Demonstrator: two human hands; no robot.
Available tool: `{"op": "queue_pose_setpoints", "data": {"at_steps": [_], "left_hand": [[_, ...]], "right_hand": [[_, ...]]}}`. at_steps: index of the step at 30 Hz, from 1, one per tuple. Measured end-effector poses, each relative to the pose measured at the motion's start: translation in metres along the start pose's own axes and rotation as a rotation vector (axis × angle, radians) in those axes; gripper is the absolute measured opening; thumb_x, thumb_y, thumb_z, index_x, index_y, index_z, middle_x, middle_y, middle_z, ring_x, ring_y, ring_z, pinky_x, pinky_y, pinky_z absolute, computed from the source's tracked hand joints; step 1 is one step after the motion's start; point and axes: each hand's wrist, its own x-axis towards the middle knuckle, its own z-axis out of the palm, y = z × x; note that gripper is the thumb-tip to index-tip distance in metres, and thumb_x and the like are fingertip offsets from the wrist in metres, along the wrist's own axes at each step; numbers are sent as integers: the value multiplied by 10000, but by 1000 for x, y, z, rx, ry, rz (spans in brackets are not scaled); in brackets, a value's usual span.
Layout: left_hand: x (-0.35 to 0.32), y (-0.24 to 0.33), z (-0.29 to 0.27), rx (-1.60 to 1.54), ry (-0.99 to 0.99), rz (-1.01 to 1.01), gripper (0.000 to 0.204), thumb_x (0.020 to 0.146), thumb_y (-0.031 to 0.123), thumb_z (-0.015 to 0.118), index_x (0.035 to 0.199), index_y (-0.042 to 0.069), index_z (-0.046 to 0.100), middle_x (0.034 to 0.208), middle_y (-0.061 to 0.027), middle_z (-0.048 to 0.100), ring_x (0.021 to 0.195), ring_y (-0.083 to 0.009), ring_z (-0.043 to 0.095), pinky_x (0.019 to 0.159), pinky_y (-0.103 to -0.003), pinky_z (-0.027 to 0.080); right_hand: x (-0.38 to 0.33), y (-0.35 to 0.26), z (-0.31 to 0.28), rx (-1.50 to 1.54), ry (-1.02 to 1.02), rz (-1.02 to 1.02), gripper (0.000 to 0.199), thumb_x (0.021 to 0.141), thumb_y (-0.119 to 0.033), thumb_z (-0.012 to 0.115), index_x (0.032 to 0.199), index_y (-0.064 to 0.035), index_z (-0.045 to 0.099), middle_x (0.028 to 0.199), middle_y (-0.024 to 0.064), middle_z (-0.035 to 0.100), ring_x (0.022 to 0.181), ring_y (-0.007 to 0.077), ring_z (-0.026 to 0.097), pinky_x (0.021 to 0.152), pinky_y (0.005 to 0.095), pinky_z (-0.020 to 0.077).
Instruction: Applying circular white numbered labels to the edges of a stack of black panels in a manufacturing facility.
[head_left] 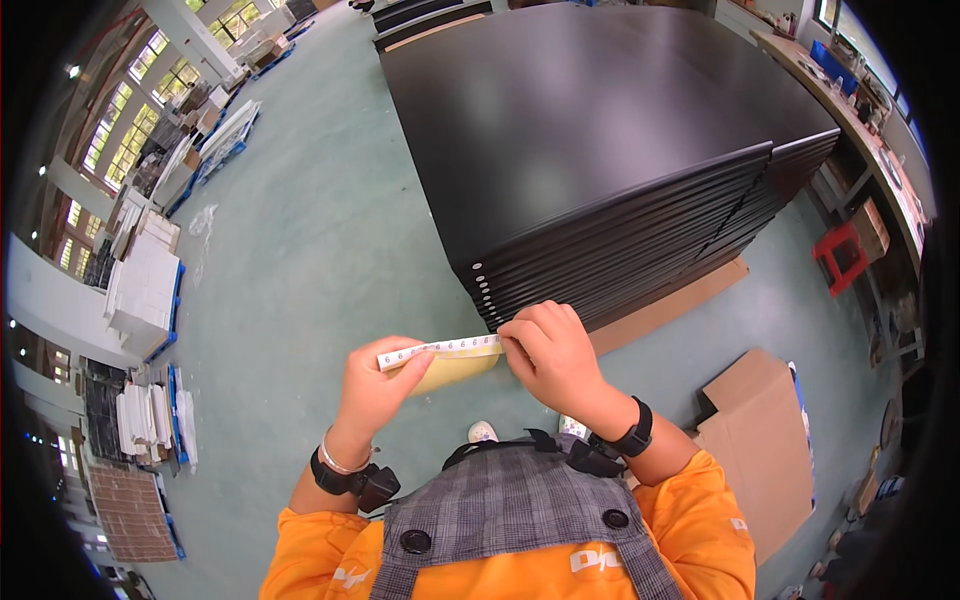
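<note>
Seen from above, at chest height over a pale green workshop floor [300, 260]: a narrow white sticker strip [440, 350] bearing a row of small round marks, backed by a yellowish sheet [455, 372]. Left hand [375, 385] closed on the strip's left end, thumb pinching it against the curled fingers. Right hand [550, 350] closed on the strip's right end, fingertips bent down onto it, knuckles up. Strip stretched level between both hands, just in front of the lower corner of a tall stack of black panels [600, 160]. Small pale dots along the near edge of that stack, one per panel. Under the stack, a brown cardboard sheet [670, 305] lying on the floor. Black wristbands [335, 478] on both wrists, a thin bracelet on the left. Orange sleeves and a grey checked apron [520, 520] at the lower edge. To the right, a flattened cardboard box [765, 440], a red stool [840, 258] and a long table [850, 120] against the wall. To the left, piles of white boards [145, 285] on blue pallets beside the windows.
</note>
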Motion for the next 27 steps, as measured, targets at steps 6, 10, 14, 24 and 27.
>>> {"op": "queue_pose_setpoints", "data": {"at_steps": [6,10,14,24,27], "left_hand": [[3,1,5,-11,-24,-16,113,815,94,684,857,-9,672,739,-9,652,675,-52,568,606,-217,464],[3,2,7,-17,-37,-19,113,814,93,685,856,-11,670,735,-9,652,672,-50,566,604,-216,463],[2,0,11,-5,-46,-40,120,813,95,686,857,-15,668,732,-12,653,669,-49,566,599,-214,461],[-9,-17,30,-56,4,-244,151,816,115,686,872,-24,665,755,-20,659,680,-58,578,601,-221,468],[-19,-35,43,-137,100,-397,182,821,122,683,903,-38,655,774,-33,662,690,-65,586,608,-229,476]], "right_hand": [[0,7,0,-98,-26,-77,163,684,-53,655,811,-59,554,761,36,504,710,205,508,654,322,389],[-1,9,2,-220,-44,-168,181,640,-79,615,802,-52,538,729,37,465,696,193,487,659,317,390],[-6,10,3,-270,-78,-198,175,638,-98,594,796,-54,533,721,37,454,691,188,476,660,312,390],[-20,27,17,-207,-196,-182,145,650,-103,583,773,-67,514,725,40,449,679,194,464,674,319,385],[-40,39,28,-140,-227,-180,154,646,-106,592,771,-67,513,726,43,454,685,202,467,682,325,384]]}}
